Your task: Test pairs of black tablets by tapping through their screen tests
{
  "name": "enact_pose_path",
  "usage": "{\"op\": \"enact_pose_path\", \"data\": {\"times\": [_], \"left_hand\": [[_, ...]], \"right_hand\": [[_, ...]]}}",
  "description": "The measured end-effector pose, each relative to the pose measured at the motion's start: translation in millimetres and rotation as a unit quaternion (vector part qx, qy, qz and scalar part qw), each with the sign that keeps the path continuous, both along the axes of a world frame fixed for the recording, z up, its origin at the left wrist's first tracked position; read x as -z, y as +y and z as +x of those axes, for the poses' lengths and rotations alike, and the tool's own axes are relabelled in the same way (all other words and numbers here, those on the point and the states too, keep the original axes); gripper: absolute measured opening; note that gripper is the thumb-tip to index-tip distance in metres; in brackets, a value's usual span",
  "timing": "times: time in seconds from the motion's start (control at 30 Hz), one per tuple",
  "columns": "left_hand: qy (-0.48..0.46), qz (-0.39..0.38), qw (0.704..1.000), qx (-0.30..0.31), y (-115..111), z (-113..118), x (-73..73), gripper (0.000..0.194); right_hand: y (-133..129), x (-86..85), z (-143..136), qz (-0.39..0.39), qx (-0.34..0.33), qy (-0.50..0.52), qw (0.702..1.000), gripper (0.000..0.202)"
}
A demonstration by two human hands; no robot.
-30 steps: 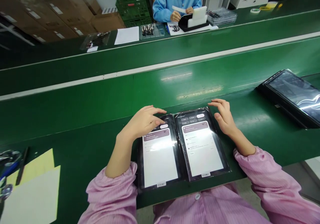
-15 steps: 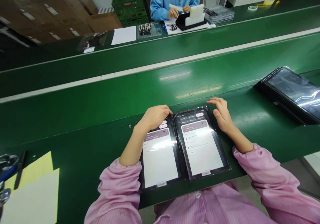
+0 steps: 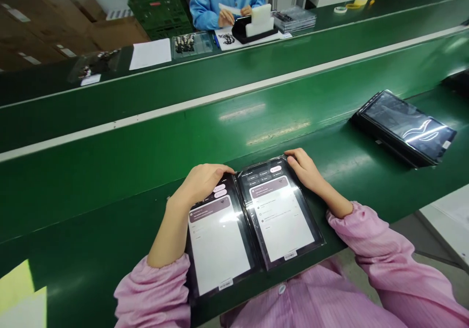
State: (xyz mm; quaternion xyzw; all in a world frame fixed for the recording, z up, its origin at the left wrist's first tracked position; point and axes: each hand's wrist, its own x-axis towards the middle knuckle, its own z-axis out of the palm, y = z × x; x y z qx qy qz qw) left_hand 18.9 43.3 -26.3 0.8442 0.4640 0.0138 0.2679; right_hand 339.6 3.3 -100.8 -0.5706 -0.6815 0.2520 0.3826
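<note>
Curling loosely together, the fingers of the left hand press the top edge of the left tablet. The right hand bends its fingers over the top corner of the right tablet. Both lit tablets lie touching, side by side on the green bench; a dark tablet sits well apart.

Two black film-wrapped tablets, left tablet and right tablet, screens lit, flat, side by side at the near bench edge.
</note>
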Motion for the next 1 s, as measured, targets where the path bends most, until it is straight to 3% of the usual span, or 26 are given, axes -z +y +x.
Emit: {"op": "enact_pose_path", "data": {"times": [0.17,0.33,0.43,0.5,0.57,0.67,0.73,0.77,0.83,1.0], "left_hand": [[0.033,0.002,0.999,0.023,-11,8,-4.6,0.070],[0.062,0.021,0.996,0.058,-18,11,1.5,0.068],[0.066,0.017,0.996,0.051,-18,10,3.2,0.070],[0.068,0.011,0.996,0.050,-18,10,2.9,0.073],[0.077,0.006,0.996,0.050,-17,10,2.5,0.076],[0.082,0.002,0.995,0.049,-16,11,2.4,0.081],[0.075,-0.002,0.996,0.037,-16,11,1.7,0.082],[0.073,-0.003,0.997,0.028,-15,11,0.9,0.081],[0.081,0.000,0.997,0.001,-14,12,-1.8,0.077],[0.105,0.024,0.994,-0.017,-12,16,-8.5,0.059]], "right_hand": [[-2,-7.1,-2,-0.018,0.024,0.006,1.000,0.043],[-11,-12.1,-11,-0.016,0.030,0.013,0.999,0.042],[-9,-7.2,-11,-0.021,0.054,0.057,0.997,0.039],[-6,-4.5,-10,-0.042,0.062,0.137,0.988,0.040],[-4,-5.1,-11,-0.068,0.042,0.279,0.957,0.043],[-3,-11.0,-18,-0.104,-0.039,0.483,0.868,0.045],[-3,-13.7,-21,-0.126,-0.080,0.537,0.830,0.048],[-3,-13.6,-21,-0.134,-0.085,0.539,0.827,0.050],[-1,-11.0,-20,-0.140,-0.064,0.510,0.846,0.057],[-3,-8.4,-13,-0.077,0.018,0.331,0.940,0.063]]}}
